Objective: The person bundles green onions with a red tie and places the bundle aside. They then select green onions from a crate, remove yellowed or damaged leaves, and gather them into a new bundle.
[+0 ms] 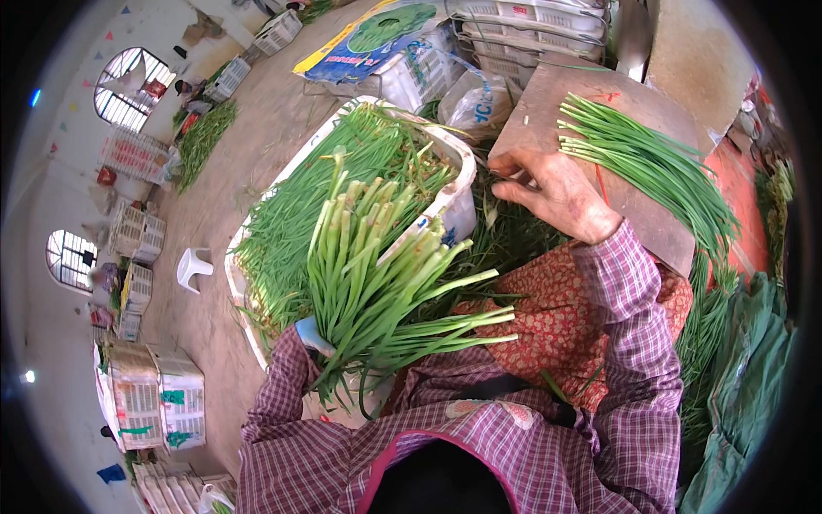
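Note:
My left hand (313, 336), in a light blue glove and mostly hidden by leaves, grips a thick bunch of green garlic chives (379, 270), its pale cut ends fanned up and to the right. The bunch lies over the near part of a white plastic crate (465, 160) full of loose green stalks (321, 173). My bare right hand (552, 189) is raised between the crate and a brown board (533, 115); thumb and forefinger are bent towards each other, and whether something thin is between them I cannot tell. A sorted bundle of chives (648, 167) lies across the board, beside a red tie (602, 183).
Stacked white crates (526, 32) and a clear plastic bag (478, 106) stand beyond the board. A green sack (745, 385) lies at the right. A white stool (192, 268) stands on the floor at left. Other people sit by crates along the far wall.

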`<state>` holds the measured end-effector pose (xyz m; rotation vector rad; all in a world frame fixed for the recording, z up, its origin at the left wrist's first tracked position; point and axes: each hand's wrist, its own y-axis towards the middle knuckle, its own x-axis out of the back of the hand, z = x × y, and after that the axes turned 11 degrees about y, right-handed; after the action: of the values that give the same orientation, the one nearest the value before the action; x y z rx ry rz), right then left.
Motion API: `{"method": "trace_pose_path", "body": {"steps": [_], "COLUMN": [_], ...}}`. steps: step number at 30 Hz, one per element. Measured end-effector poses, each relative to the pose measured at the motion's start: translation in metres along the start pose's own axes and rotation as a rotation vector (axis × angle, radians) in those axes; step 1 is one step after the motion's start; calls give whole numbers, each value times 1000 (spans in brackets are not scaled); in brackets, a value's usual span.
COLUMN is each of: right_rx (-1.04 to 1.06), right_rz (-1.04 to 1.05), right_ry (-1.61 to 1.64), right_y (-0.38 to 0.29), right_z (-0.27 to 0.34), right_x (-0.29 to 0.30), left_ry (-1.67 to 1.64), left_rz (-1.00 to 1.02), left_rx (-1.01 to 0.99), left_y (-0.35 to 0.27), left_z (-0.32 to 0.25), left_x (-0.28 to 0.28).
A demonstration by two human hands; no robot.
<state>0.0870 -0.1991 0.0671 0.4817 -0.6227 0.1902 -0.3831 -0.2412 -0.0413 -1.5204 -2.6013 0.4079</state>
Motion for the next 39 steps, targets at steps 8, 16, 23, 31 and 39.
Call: {"method": "trace_pose_path", "body": {"steps": [8,16,23,31,39], "right_rx": [229,289,200,97,-404], "right_rz": [-33,-22,-14,-396,-67], "right_ry": [300,268,149,81,726], "right_y": [17,16,-14,-13,-65], "right_z": [64,72,67,32,-10], "right_x": [-26,-38,-42,-11,-22], "left_ry": [124,130,33,-119,-229], "left_rz": [115,66,73,-136,-77], "left_rx": [-7,35,99,152,-193], "left_y": [5,18,15,11,28], "left_z": [3,-24,-21,-16,-7], "left_x": [3,-10,-14,-17,1]}}
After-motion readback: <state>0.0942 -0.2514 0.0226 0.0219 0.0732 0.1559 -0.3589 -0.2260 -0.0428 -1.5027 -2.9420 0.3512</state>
